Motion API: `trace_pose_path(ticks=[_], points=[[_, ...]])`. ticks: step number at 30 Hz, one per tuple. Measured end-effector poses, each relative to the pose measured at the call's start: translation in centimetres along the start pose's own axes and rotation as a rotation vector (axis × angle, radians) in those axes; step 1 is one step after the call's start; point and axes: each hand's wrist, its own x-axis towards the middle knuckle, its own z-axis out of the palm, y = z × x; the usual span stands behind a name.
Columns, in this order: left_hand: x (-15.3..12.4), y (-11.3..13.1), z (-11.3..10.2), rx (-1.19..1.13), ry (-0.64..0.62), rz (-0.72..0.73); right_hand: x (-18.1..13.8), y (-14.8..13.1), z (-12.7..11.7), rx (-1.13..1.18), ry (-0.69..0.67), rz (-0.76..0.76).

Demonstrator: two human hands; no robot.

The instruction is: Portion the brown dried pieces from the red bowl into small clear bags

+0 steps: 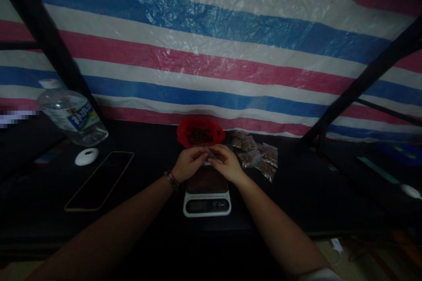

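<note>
My left hand [188, 163] and my right hand [227, 163] meet above a white digital kitchen scale [207, 204]. Both have their fingers pinched together on a small clear packet [209, 153] between them, too dim to make out well. Just behind the hands stands a red plastic bag [199, 132], open at the top, with dark brownish contents. To the right of my right hand lies a pile of several small clear packets [259, 156] filled with the same brownish stuff. A beaded band sits on my left wrist.
On the dark table [138, 210] at the left lie a phone [100, 180] face up, a small white round object [87, 156] and a large water bottle [70, 116]. A striped red, white and blue tarp [211, 44] hangs behind. Black frame bars slant at both sides.
</note>
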Motion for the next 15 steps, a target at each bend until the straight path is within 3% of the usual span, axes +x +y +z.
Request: trace_pose_path(ticks=[7, 15], points=[[0.2, 0.2, -0.3, 0.030, 0.068, -0.022, -0.3, -0.4, 0.5, -0.094, -0.017, 0.060], [0.1, 0.6, -0.3, 0.224, 0.025, 0.025, -0.4, -0.5, 0.8, -0.042, 0.043, 0.149]])
